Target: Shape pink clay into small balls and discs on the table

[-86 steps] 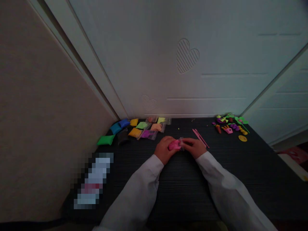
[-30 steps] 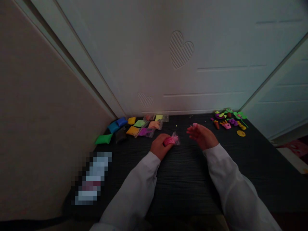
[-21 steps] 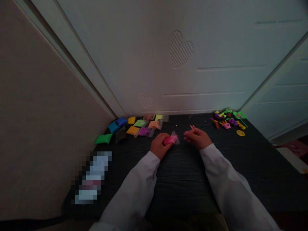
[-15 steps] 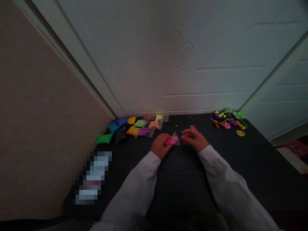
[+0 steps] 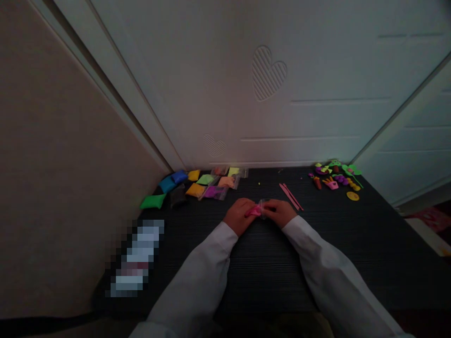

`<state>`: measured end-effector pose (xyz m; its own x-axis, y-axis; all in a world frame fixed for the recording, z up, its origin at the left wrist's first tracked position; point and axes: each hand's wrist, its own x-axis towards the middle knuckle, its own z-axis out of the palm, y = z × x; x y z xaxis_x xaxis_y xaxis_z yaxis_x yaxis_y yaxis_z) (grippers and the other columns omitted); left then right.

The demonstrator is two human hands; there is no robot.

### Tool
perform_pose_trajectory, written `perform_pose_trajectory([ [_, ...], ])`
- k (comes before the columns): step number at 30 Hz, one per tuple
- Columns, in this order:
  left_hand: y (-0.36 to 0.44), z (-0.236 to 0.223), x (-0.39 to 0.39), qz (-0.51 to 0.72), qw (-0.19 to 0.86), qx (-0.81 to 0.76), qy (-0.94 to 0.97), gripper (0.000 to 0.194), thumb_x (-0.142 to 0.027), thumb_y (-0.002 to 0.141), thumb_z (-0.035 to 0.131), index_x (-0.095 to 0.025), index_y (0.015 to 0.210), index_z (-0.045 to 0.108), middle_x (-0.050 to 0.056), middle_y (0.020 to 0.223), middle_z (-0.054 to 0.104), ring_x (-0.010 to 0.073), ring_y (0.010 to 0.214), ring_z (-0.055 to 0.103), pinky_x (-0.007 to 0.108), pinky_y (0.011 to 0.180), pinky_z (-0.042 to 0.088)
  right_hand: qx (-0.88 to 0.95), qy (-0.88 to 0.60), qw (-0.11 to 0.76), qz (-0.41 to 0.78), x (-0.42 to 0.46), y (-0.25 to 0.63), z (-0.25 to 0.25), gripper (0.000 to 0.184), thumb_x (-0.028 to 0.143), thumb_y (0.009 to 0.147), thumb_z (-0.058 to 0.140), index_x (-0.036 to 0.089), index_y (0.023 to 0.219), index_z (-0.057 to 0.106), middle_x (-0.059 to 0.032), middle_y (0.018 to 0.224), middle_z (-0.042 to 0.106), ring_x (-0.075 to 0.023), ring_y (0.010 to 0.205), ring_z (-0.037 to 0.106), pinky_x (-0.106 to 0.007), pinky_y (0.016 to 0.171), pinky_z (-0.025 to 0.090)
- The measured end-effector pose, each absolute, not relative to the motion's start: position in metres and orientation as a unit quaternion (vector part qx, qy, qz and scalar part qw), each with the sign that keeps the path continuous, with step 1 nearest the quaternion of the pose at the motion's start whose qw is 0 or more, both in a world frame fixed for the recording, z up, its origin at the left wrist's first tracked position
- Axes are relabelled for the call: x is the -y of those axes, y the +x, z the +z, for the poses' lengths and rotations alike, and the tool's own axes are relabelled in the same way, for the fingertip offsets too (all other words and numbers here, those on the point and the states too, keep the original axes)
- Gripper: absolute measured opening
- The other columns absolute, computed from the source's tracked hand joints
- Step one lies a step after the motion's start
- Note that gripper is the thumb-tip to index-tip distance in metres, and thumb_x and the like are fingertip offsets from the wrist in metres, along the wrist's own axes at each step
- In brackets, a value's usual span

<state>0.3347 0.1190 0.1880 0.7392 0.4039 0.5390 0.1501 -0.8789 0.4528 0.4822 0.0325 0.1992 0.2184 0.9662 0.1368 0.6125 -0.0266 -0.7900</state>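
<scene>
A clear plastic bag of pink modelling clay (image 5: 254, 211) is between my hands above the dark table. My left hand (image 5: 240, 216) is closed round the clay-filled part of it. The fingers of my right hand (image 5: 280, 212) pinch the bag's clear open end, and their tips are partly hidden by the plastic. Just beyond my right hand, two pink modelling tools (image 5: 291, 197) lie side by side on the tabletop.
Several bags of coloured clay, among them a purple one (image 5: 214, 192) and a green one (image 5: 153, 202), lie at the back left. Small clay figures (image 5: 331, 182) and a yellow disc (image 5: 353, 195) sit back right. A pixelated pale object (image 5: 139, 258) lies left. A white panelled door (image 5: 225, 94) stands behind.
About a second ago my right hand was apart from the bag with its fingers spread. It has come left, closed in, and now grips the bag's end. My left hand has kept its hold.
</scene>
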Motion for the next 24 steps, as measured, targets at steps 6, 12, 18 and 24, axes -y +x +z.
perform_pose_trajectory([
  [6,0.335,0.189,-0.117,0.334,0.214,-0.147,0.906,0.018,-0.025,0.070,0.055,-0.016,0.086,0.057,0.005,0.086,0.059,0.0137,0.084,0.053,0.028,0.077,0.045,0.564,-0.676,0.409,0.243,-0.033,0.480,0.198,0.019,0.035,0.066,0.054,0.019,0.070,0.064,0.0031,0.052,0.043,-0.0086,0.052,0.037,-0.024,0.053,0.026],
  [12,0.335,0.190,-0.119,0.335,0.249,-0.171,0.892,0.021,-0.027,0.068,0.057,-0.016,0.087,0.057,0.004,0.087,0.059,0.0129,0.083,0.054,0.026,0.076,0.045,0.516,-0.644,0.470,0.313,-0.034,0.485,0.194,0.025,0.041,0.064,0.055,0.016,0.064,0.060,0.0041,0.049,0.043,-0.0065,0.047,0.036,-0.022,0.046,0.028],
  [18,0.330,0.195,-0.126,0.338,0.256,-0.250,0.870,0.025,-0.032,0.067,0.058,-0.017,0.087,0.056,0.002,0.084,0.059,0.0128,0.079,0.054,0.026,0.073,0.044,0.421,-0.629,0.583,0.295,-0.033,0.506,0.201,0.035,0.050,0.072,0.039,0.018,0.073,0.052,0.0003,0.062,0.053,-0.0080,0.051,0.046,-0.024,0.048,0.037],
  [24,0.332,0.195,-0.124,0.337,0.241,-0.230,0.881,0.024,-0.029,0.067,0.058,-0.016,0.087,0.056,0.002,0.084,0.058,0.0127,0.079,0.054,0.026,0.073,0.043,0.455,-0.650,0.550,0.262,-0.033,0.500,0.203,0.026,0.042,0.067,0.052,0.018,0.075,0.057,-0.0010,0.067,0.058,-0.0102,0.058,0.051,-0.027,0.058,0.041],
])
